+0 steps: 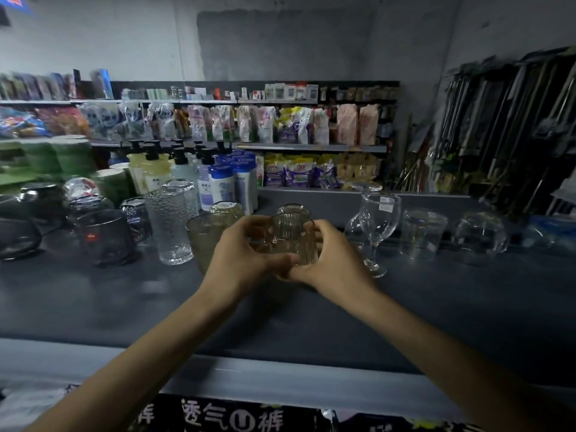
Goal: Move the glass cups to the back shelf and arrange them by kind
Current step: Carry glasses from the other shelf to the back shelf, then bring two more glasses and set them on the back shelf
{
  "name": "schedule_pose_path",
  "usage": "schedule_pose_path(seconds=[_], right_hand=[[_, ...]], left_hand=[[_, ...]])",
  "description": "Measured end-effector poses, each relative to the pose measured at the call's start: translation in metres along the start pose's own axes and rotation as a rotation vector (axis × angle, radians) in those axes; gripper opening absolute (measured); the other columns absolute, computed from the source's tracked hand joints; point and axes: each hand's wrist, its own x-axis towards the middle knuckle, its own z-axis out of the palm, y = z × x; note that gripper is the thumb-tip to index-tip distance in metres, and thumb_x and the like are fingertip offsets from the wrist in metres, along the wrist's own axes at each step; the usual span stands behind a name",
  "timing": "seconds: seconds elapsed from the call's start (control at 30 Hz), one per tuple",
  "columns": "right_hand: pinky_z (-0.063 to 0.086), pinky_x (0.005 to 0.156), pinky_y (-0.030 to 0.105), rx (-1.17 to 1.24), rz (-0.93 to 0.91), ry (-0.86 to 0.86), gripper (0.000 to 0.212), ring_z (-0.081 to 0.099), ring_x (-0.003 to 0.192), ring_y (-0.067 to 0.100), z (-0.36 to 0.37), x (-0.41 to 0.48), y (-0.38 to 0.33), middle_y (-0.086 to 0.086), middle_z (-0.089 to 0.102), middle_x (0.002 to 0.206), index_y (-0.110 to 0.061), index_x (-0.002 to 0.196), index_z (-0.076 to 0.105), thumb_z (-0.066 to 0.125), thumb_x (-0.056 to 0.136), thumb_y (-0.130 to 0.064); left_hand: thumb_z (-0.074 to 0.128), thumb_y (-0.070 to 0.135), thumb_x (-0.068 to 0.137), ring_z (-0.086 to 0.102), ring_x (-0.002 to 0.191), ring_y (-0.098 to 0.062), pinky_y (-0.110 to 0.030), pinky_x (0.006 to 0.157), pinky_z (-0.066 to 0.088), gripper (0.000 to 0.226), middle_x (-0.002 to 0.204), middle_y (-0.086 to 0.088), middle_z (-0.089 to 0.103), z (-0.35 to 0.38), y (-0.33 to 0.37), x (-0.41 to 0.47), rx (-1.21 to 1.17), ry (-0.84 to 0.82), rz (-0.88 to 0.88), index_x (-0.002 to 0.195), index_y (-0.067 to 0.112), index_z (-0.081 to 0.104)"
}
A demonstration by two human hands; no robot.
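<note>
Head view, shop aisle, dim light.
EDITOR: Where is the glass in this frame, and who has it?
ME: Both hands have it. My left hand [243,257] and right hand [330,266] meet at mid-shelf, the fingers of each curled round a ribbed cup [293,236], thumbs pinched near its base. It is upright over the grey shelf [436,307], just in front of an upturned cup [293,209] that looks like its match. Whether its foot touches the surface I cannot tell; my palms hide it.
EDITOR: How far along is the job?
ME: Well on, I would judge. Groups already stand by kind: dark mugs [104,236] at far left, tall hammered tumblers [170,226] beside them, amber cups [202,235] next, then my ribbed pair in the middle, wine glasses [377,219] just to the right, and upturned clear cups [422,233] beyond. Pump bottles [218,182] line the back behind the left groups.
EDITOR: What remains?
ME: Setting this cup down by its twin, by my reading. Whether more glasses wait elsewhere is out of frame, so I cannot call this the last
</note>
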Motion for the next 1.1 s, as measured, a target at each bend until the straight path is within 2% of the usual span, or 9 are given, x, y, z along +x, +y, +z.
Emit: schedule_pose_path(seconds=[0.13,0.27,0.47,0.67,0.73,0.8,0.93,1.03,1.1], right_hand=[[0.06,0.088,0.041,-0.058,0.03,0.023,0.077,0.072,0.099,0.011,0.009,0.015,0.013,-0.009,0.074,0.107,-0.031,0.116,0.056,0.089,0.047,-0.044],[0.061,0.086,0.042,-0.063,0.056,0.018,0.071,0.073,0.095,0.01,0.012,0.021,0.019,-0.008,0.074,0.103,-0.032,0.111,0.057,0.089,0.048,-0.039],[0.061,0.088,0.04,-0.077,0.078,0.006,0.076,0.072,0.096,0.01,0.013,0.022,0.022,-0.01,0.074,0.105,-0.033,0.114,0.057,0.084,0.043,-0.045],[0.058,0.093,0.037,-0.097,0.104,-0.032,0.082,0.068,0.104,0.011,0.0,0.009,0.004,-0.013,0.067,0.11,-0.023,0.128,0.055,0.094,0.057,-0.036],[0.054,0.096,0.033,-0.122,0.045,-0.009,0.072,0.063,0.109,0.01,-0.013,-0.007,-0.007,-0.02,0.059,0.111,-0.02,0.134,0.053,0.091,0.073,-0.028],[0.051,0.102,0.033,-0.173,-0.099,0.102,0.061,0.056,0.113,0.007,-0.028,-0.031,-0.02,-0.019,0.053,0.116,-0.021,0.139,0.053,0.082,0.085,-0.023],[0.051,0.103,0.026,-0.054,-0.388,0.222,0.046,0.059,0.119,0.004,-0.036,-0.104,-0.039,-0.011,0.062,0.129,-0.021,0.137,0.059,0.073,0.094,-0.023],[0.046,0.106,0.022,0.039,-0.545,0.135,0.042,0.058,0.127,0.009,-0.018,-0.171,-0.034,-0.001,0.063,0.135,-0.012,0.138,0.059,0.067,0.098,-0.024],[0.044,0.109,0.025,0.029,-0.585,0.013,0.043,0.057,0.13,0.015,0.004,-0.216,-0.017,0.002,0.061,0.137,-0.01,0.139,0.059,0.064,0.1,-0.027]], left_hand=[[0.1,0.014,0.058,0.065,0.091,0.002,-0.038,0.089,0.061,0.07,0.097,0.015,0.068,0.01,-0.007,0.012,0.058,0.012,0.046,0.118,0.022,0.065],[0.099,0.016,0.061,0.062,0.092,0.007,-0.033,0.089,0.06,0.074,0.097,0.019,0.065,0.015,-0.013,0.016,0.078,0.0,0.053,0.127,0.019,0.065],[0.097,0.022,0.066,0.066,0.097,-0.001,-0.036,0.091,0.061,0.076,0.103,0.017,0.066,0.017,-0.021,0.021,0.071,-0.009,0.023,0.134,0.02,0.062],[0.093,0.026,0.073,0.068,0.107,-0.012,-0.043,0.097,0.059,0.075,0.114,0.009,0.067,0.015,-0.019,0.013,0.078,0.008,0.01,0.138,0.022,0.056],[0.089,0.032,0.078,0.066,0.111,-0.012,-0.041,0.102,0.056,0.072,0.12,0.008,0.067,0.003,-0.009,-0.002,0.129,0.044,0.038,0.14,0.022,0.054],[0.082,0.031,0.085,0.064,0.113,-0.008,-0.037,0.103,0.055,0.056,0.122,0.011,0.066,-0.013,0.003,-0.035,0.166,0.099,0.122,0.135,0.024,0.058],[0.069,0.026,0.098,0.063,0.118,-0.004,-0.028,0.1,0.053,0.034,0.128,0.01,0.066,-0.039,0.012,-0.136,0.245,0.308,0.289,0.131,0.023,0.062],[0.064,0.028,0.103,0.06,0.12,-0.014,-0.029,0.099,0.05,0.033,0.131,0.001,0.061,-0.049,-0.013,-0.214,0.489,0.425,0.256,0.134,0.019,0.06],[0.061,0.03,0.098,0.06,0.122,-0.023,-0.033,0.096,0.049,0.039,0.132,-0.005,0.06,-0.056,-0.04,-0.27,0.67,0.464,0.137,0.135,0.016,0.061]])
